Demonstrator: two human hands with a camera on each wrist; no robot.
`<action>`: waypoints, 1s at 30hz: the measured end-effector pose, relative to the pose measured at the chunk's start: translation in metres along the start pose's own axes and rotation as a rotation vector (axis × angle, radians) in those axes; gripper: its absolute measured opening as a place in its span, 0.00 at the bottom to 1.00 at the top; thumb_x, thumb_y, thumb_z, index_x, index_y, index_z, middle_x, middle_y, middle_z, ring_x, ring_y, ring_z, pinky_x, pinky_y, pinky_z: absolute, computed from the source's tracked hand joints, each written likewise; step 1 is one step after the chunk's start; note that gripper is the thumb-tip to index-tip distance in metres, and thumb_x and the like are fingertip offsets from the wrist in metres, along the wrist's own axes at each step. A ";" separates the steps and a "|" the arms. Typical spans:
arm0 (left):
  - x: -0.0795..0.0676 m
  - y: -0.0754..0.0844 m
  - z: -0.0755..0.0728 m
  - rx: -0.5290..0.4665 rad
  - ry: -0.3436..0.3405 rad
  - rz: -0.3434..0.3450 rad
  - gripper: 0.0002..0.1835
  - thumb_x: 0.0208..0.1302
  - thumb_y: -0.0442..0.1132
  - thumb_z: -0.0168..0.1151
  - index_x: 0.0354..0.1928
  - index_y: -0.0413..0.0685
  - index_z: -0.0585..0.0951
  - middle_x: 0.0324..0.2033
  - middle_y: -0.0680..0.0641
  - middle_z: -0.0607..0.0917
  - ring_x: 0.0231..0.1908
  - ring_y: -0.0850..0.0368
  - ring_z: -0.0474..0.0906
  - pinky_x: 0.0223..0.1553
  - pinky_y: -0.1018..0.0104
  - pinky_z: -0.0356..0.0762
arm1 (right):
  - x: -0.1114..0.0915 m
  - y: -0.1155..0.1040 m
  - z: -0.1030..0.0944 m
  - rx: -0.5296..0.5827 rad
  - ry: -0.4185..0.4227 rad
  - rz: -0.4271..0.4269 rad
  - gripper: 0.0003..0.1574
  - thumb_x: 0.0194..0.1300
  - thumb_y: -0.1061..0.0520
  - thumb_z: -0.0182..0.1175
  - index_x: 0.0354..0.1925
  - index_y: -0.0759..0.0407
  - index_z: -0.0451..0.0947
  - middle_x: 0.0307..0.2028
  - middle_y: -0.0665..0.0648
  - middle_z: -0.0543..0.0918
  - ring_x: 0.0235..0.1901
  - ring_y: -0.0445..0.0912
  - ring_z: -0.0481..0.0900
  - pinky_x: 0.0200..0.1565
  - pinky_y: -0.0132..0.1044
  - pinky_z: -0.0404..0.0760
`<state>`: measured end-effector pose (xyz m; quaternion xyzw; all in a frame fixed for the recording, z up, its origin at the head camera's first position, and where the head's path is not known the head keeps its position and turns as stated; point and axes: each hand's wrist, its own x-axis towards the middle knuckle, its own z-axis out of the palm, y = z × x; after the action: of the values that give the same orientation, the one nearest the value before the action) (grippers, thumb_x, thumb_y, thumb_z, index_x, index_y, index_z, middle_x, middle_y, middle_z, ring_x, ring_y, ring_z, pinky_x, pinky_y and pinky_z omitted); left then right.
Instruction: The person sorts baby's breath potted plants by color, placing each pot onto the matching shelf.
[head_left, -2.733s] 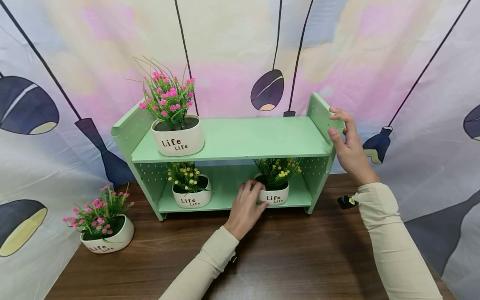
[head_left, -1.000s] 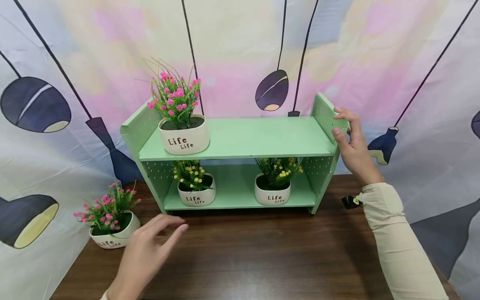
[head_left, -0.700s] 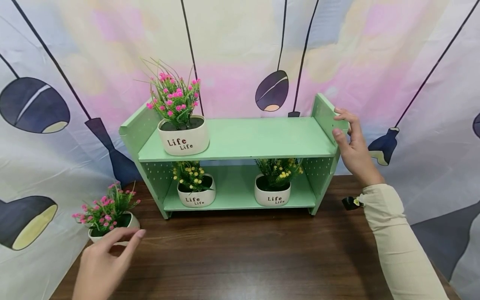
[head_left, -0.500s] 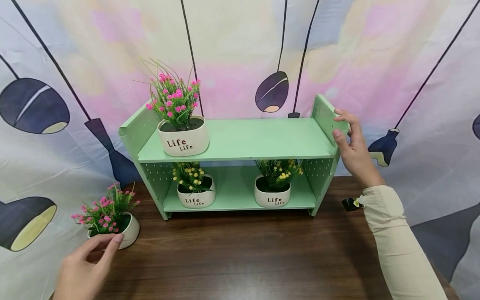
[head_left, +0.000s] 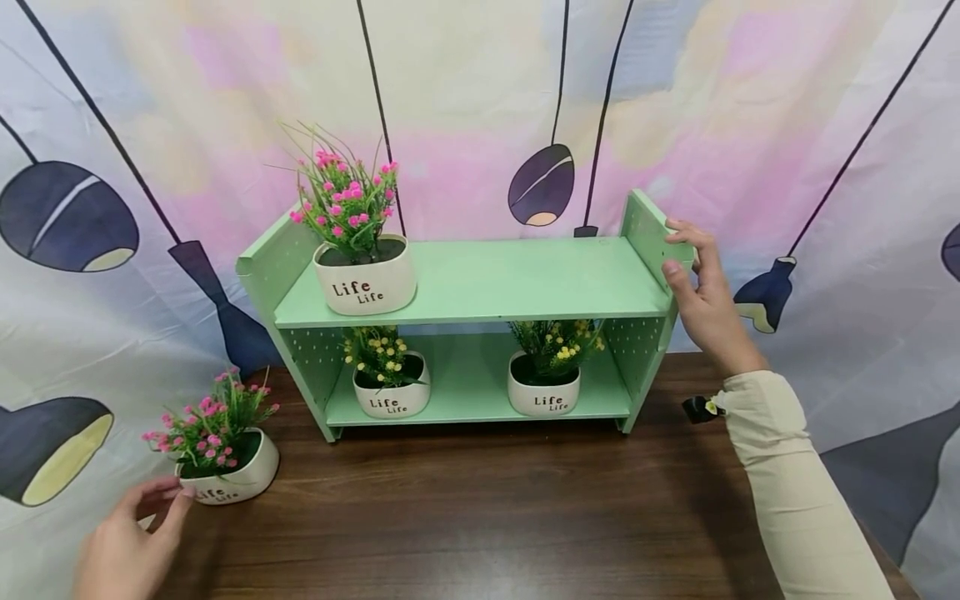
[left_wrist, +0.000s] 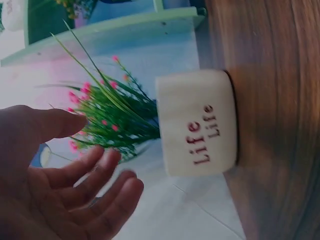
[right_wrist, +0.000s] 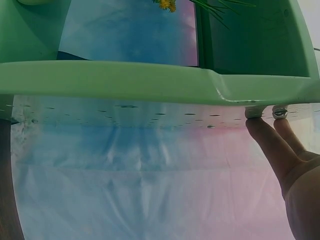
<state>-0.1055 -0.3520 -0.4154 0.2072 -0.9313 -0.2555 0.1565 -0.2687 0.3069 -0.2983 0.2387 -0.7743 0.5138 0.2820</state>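
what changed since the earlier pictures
The left hand let go of the rightmost yellow-flowered pot and moved left, now beside the pink-flowered pot on the table. The right hand stayed against the right side of the green shelf.

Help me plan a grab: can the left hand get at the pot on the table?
Probably yes: the left hand is close beside the pot, holding nothing, and no obstacle shows between them in the left wrist view.

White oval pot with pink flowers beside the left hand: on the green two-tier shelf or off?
Off: in the head view, that white oval pot rests on the brown wooden table, apart from the green shelf.
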 end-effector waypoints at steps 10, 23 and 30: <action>0.028 -0.034 0.007 0.026 -0.094 0.084 0.33 0.80 0.45 0.58 0.71 0.21 0.66 0.61 0.14 0.67 0.58 0.16 0.71 0.49 0.33 0.82 | 0.002 -0.001 0.001 -0.003 -0.016 -0.016 0.25 0.85 0.55 0.48 0.73 0.60 0.60 0.81 0.54 0.56 0.81 0.46 0.50 0.73 0.60 0.54; 0.034 -0.045 0.022 -0.022 -0.019 0.349 0.13 0.71 0.35 0.68 0.51 0.33 0.85 0.51 0.23 0.83 0.34 0.85 0.70 0.29 0.85 0.69 | 0.000 0.000 0.000 0.008 -0.009 -0.010 0.25 0.85 0.55 0.49 0.73 0.60 0.60 0.81 0.52 0.56 0.81 0.45 0.49 0.75 0.68 0.47; 0.037 -0.043 0.024 0.026 0.003 0.365 0.14 0.70 0.31 0.67 0.52 0.28 0.82 0.51 0.19 0.80 0.47 0.20 0.80 0.40 0.31 0.77 | 0.000 -0.001 -0.001 0.003 -0.009 -0.004 0.25 0.85 0.54 0.49 0.73 0.59 0.60 0.81 0.50 0.56 0.80 0.46 0.51 0.73 0.68 0.51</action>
<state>-0.1340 -0.3928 -0.4517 0.0370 -0.9564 -0.2105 0.1991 -0.2682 0.3072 -0.2978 0.2430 -0.7743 0.5132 0.2792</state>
